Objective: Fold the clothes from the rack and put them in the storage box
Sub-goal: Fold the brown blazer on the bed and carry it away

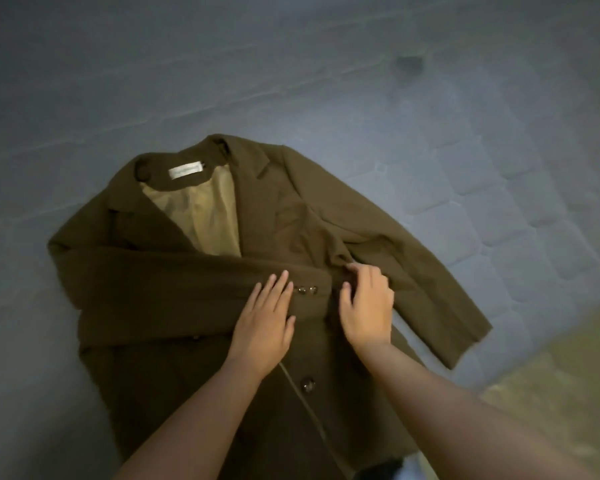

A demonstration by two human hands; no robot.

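Olive coat (291, 216) laid flat on quilted bed (118, 98) | left hand (265, 317) pressed flat on folded sleeve (174, 289) | right hand (368, 306) curled, coat front pinched beside cuff

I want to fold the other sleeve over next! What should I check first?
1. Coat lies flat on the quilted surface: ok.
2. First sleeve folded across the front: ok, the left hand presses flat on its cuff.
3. Other sleeve free to lift: ok, it lies out to the side with nothing on it.
4. Right hand ready: not ok, its fingers curl into the cloth at the coat's middle.
5. Front buttoned: cannot tell; one big button shows lower down.
6. Storage box nearby: cannot tell, none in view.
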